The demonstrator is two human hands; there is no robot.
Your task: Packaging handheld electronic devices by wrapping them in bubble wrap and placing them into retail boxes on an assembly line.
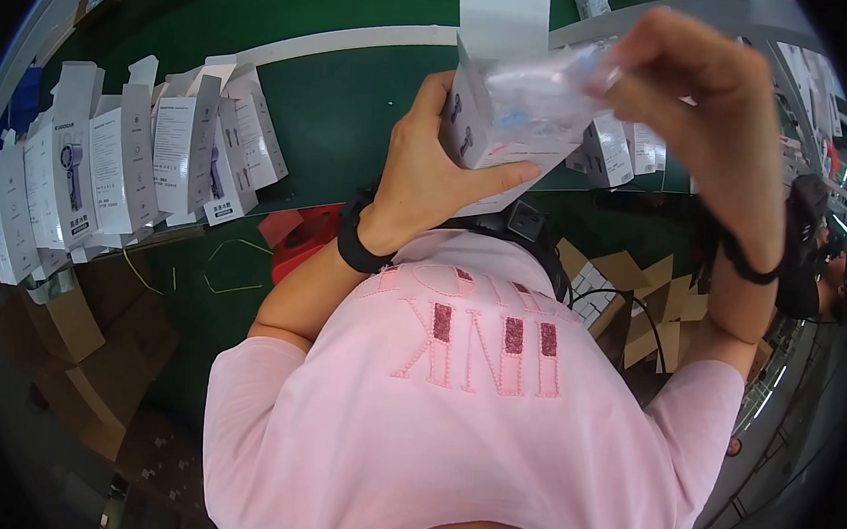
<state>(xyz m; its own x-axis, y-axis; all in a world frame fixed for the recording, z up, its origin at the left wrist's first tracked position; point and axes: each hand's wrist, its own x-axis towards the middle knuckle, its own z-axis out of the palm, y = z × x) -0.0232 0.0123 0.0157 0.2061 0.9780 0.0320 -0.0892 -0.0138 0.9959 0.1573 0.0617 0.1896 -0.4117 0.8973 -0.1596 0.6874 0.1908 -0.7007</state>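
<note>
in the head view, i see the left hand (420, 162) gripping the white box (488, 155) at the table's (341, 99) near edge; the blurred right hand (691, 92) pinches a clear bag (541, 89) at its mouth. i'd worry that a loose left grip could let the box tip, or the slack plastic snag.

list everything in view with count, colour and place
open box: 1, white, upper middle
bag: 1, clear, at open box's top
table: 1, green, ahead
left boxes: many, white, table's left
right boxes: several, white, table's right
cartons: several, brown, lower left and right
red object: 1, red, below table
black device: 1, black, at waist
shirt: 1, pink, middle
wristbands: 2, black, on wrists
left hand: 1, bare, gripping open box
right hand: 1, bare, holding bag
</note>
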